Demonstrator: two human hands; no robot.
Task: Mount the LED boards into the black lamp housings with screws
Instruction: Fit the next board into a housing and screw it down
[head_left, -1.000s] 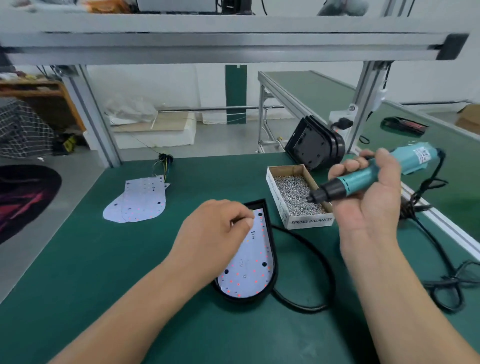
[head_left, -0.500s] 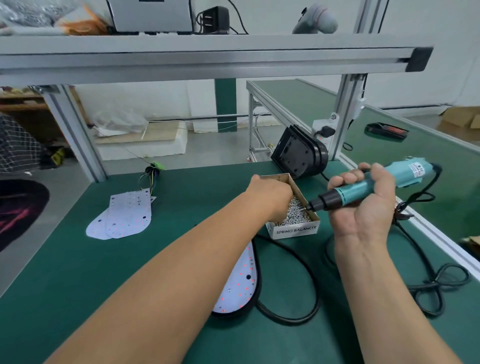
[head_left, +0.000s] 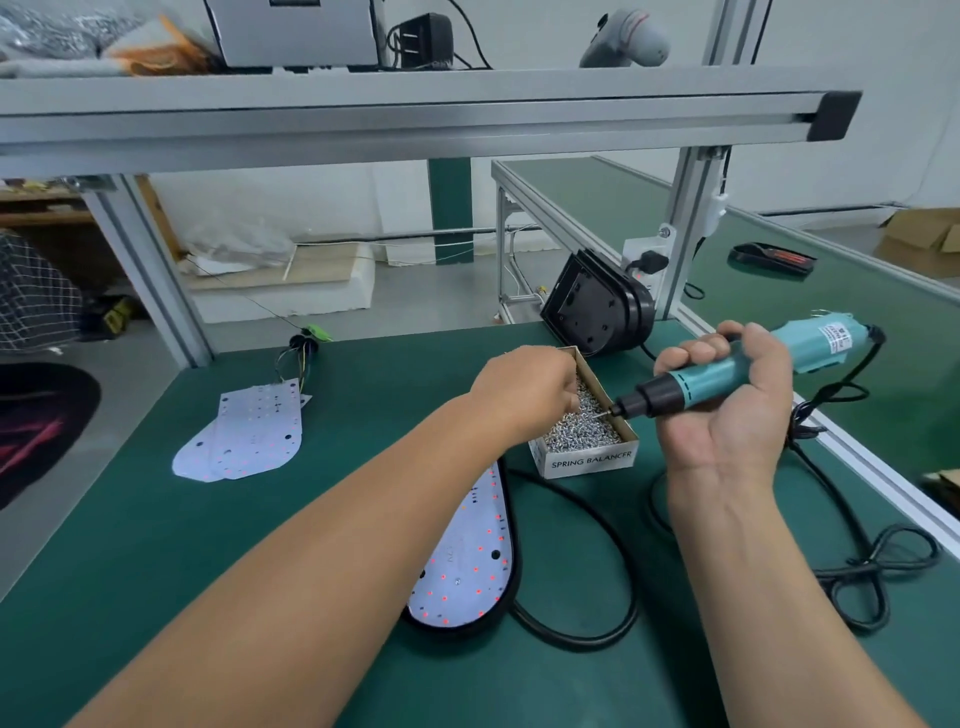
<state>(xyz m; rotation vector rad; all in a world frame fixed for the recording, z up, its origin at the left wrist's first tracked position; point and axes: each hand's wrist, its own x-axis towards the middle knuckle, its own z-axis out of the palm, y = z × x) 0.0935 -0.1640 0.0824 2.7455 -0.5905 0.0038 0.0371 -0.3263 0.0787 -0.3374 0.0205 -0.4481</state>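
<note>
Filling black housing (head_left: 458, 630), white red-dotted LED board (head_left: 467, 566); left hand (head_left: 524, 389) curled among screws (head_left: 587, 432), right hand (head_left: 727, 421) grips screwdriver (head_left: 675, 388).

We cannot see the fingertips of our left hand (head_left: 524, 389) in the screw box (head_left: 587, 461), nor half the LED board (head_left: 467, 566).

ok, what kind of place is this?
Likely a small lamp assembly workshop: a green-matted workbench with aluminium framing, a corded electric screwdriver in the right hand, and stacked LED boards.

Green bench (head_left: 156, 545), loose LED boards (head_left: 244, 441) at left, black lamp housing (head_left: 457, 630), screw box (head_left: 589, 461), looped cable (head_left: 630, 592).
</note>
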